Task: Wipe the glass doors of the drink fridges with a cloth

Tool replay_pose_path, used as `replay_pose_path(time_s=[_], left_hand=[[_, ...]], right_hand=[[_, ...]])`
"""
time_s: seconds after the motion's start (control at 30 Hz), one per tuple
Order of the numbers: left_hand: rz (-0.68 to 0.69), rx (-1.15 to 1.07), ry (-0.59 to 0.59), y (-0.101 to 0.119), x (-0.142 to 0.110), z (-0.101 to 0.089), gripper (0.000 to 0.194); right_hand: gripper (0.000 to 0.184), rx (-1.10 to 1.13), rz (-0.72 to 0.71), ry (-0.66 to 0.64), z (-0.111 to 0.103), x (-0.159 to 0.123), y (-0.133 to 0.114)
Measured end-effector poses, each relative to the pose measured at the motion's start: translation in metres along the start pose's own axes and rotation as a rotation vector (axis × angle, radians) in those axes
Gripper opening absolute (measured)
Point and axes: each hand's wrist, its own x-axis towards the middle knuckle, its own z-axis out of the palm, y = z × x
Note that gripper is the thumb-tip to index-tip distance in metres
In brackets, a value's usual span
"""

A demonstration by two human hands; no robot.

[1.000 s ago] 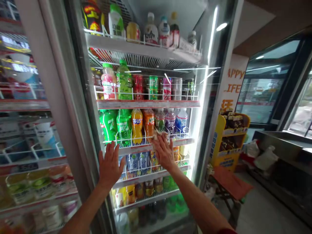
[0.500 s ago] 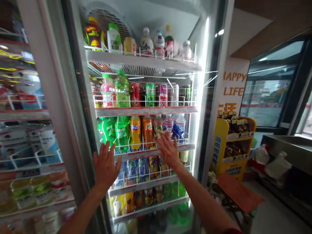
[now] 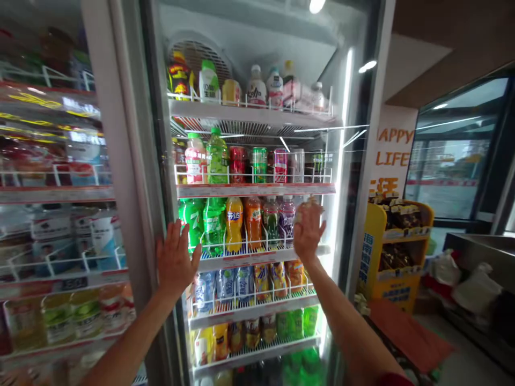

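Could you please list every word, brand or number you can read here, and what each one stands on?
"7": green bottle
"芬达": yellow bottle
"APPY": wall sign, with the start cut off
"LIFE": same sign
"活": same sign, with the character before it partly hidden
"海南": side of the yellow stand; characters below unclear
Too small or blurred: price strips, cans, other bottles.

Shiny glass and plastic, matt stool

Your door glass [image 3: 257,32] reads smooth, glossy, streaked with reflections; frame [image 3: 124,139] looks like satin metal. Your wad [image 3: 311,201]: crumpled, blurred, cloth or paper unclear. Behind the glass you've got a glossy plastic Fanta bottle [image 3: 234,222] and a shiny metal red can [image 3: 237,164]. Outside: matt stool seat [image 3: 408,333], wrinkled plastic bag [image 3: 478,288], smooth metal basin [image 3: 478,242].
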Motion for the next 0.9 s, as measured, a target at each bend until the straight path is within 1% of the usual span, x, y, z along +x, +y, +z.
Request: replay_pose_path(time_s=[0.03,0.07,0.1,0.13,0.2,0.23,0.27,0.3,0.33,0.37,0.43,0.47,0.5,0.53,0.57,0.6,0.67,0.7,0.73,0.77,0.8,0.87,0.9], left_hand=[[0.011,-0.006,0.006,-0.001,-0.001,0.001,0.060],[0.017,-0.013,0.016,-0.002,-0.001,0.002,0.061],[0.020,-0.018,0.025,-0.003,-0.002,0.004,0.062],[0.018,-0.021,0.033,-0.003,-0.002,0.005,0.063],[0.013,-0.017,0.044,-0.004,-0.003,0.008,0.065],[0.015,-0.013,0.051,-0.004,-0.003,0.008,0.065],[0.021,-0.009,0.055,-0.004,-0.003,0.008,0.065],[0.030,-0.006,0.055,-0.004,-0.003,0.007,0.066],[0.042,-0.006,0.054,-0.005,-0.003,0.006,0.066],[0.055,-0.007,0.048,-0.006,-0.003,0.005,0.066],[0.075,-0.008,0.036,-0.006,-0.003,0.002,0.066],[0.080,-0.007,0.039,-0.006,-0.003,0.002,0.067],[0.083,-0.004,0.047,-0.005,-0.002,0.001,0.067],[0.084,-0.002,0.058,-0.004,0.000,0.001,0.067],[0.083,0.000,0.068,-0.002,0.002,0.002,0.067],[0.082,-0.002,0.079,-0.001,0.006,0.002,0.066],[0.077,-0.011,0.086,0.001,0.013,0.003,0.064],[0.074,-0.014,0.087,0.001,0.017,0.002,0.063],[0.074,-0.014,0.087,0.001,0.021,0.002,0.063],[0.077,-0.011,0.085,0.000,0.024,0.001,0.062],[0.083,-0.005,0.085,0.000,0.027,0.000,0.062],[0.099,0.009,0.085,-0.001,0.033,-0.003,0.061],[0.103,0.014,0.088,-0.001,0.037,-0.004,0.060]], right_hand=[[0.052,-0.024,0.157,0.074,0.002,0.008,0.005],[0.052,-0.030,0.247,0.103,0.004,0.013,0.003],[0.053,-0.014,0.249,0.083,0.006,0.014,-0.007],[0.053,0.017,0.160,0.023,0.007,0.012,-0.022],[0.054,0.096,-0.184,-0.160,0.008,0.001,-0.058],[0.054,0.126,-0.353,-0.247,0.007,-0.005,-0.070],[0.055,0.141,-0.476,-0.307,0.006,-0.009,-0.076],[0.054,0.139,-0.529,-0.325,0.005,-0.010,-0.074],[0.053,0.119,-0.501,-0.301,0.005,-0.007,-0.065],[0.052,0.087,-0.391,-0.236,0.005,0.000,-0.050],[0.052,0.017,-0.029,-0.046,0.008,0.020,-0.022],[0.052,-0.008,0.138,0.033,0.010,0.029,-0.015],[0.053,-0.019,0.240,0.077,0.012,0.036,-0.015],[0.053,-0.014,0.252,0.079,0.014,0.039,-0.023],[0.053,0.006,0.170,0.042,0.015,0.039,-0.036],[0.053,0.037,0.010,-0.028,0.015,0.035,-0.053],[0.053,0.101,-0.375,-0.198,0.013,0.023,-0.080],[0.053,0.121,-0.511,-0.255,0.012,0.019,-0.085],[0.053,0.126,-0.571,-0.272,0.011,0.018,-0.083],[0.052,0.112,-0.540,-0.246,0.011,0.021,-0.074],[0.051,0.084,-0.422,-0.179,0.011,0.027,-0.061],[0.051,0.015,-0.052,0.003,0.014,0.044,-0.034],[0.051,-0.010,0.109,0.073,0.016,0.052,-0.026]])
